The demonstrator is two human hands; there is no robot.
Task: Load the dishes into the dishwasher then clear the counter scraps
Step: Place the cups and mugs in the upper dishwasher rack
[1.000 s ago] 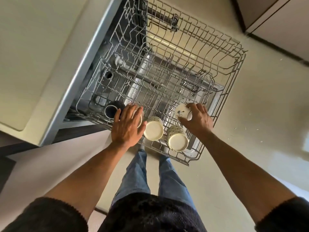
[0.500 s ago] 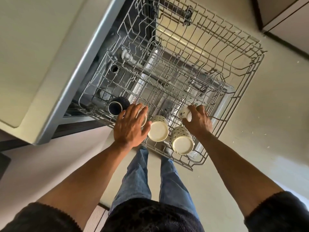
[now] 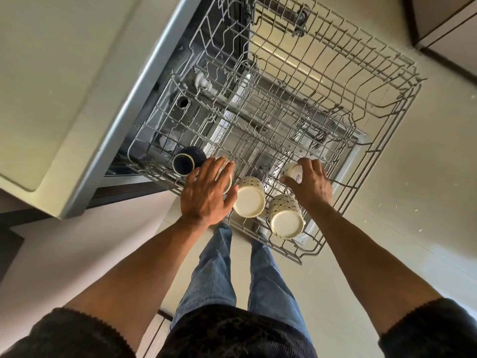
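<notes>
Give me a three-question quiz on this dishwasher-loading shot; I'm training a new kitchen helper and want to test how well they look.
1. True or false: the dark blue cup sits in the rack to the left of the left hand.
2. How many cups with a dotted pattern stand bottom-up between the two hands?
A) one B) two C) four
3. Fill in: the right hand holds a small white ____ over the rack.

Key
1. True.
2. B: one dotted cup beside the left hand, another dotted cup nearer the rack's front corner.
3. Cup; the fingers curl round it.
</notes>
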